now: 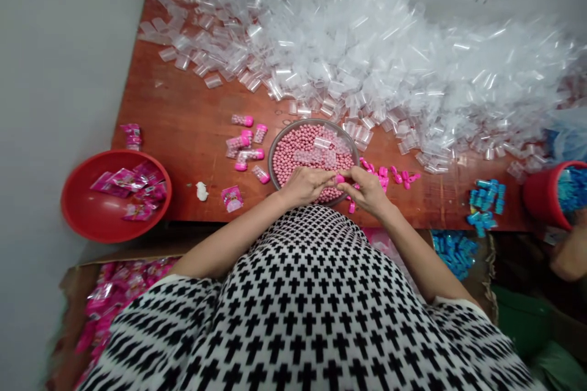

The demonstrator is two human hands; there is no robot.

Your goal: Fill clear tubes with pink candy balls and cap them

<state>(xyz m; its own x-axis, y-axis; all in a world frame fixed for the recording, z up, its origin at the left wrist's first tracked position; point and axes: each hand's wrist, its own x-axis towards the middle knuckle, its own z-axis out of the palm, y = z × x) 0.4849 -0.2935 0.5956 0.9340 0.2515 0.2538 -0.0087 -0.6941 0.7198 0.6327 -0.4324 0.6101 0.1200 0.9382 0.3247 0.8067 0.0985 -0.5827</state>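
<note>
My left hand [304, 186] and my right hand [368, 190] meet over the near edge of a round bowl [274, 172] filled with pink beads [288, 148]. A bright pink cap [339, 179] shows at the fingertips of both hands, pinched by my right thumb and fingers. My left fingers are closed beside it, and whatever they hold is mostly hidden. Clear plastic tubes [322, 143] lie on the beads. Loose pink caps [405, 177] are scattered right of the bowl. Several bead-filled tubes with pink caps [251, 154] lie to its left.
A big heap of clear tubes [348, 43] covers the table's back. At left stands a red basin [68, 201] with pink packets; more fill a box [107, 299] below. Blue wrapped pieces [486, 198] lie at right, near a red bucket [543, 198] and another person's arm [571, 253].
</note>
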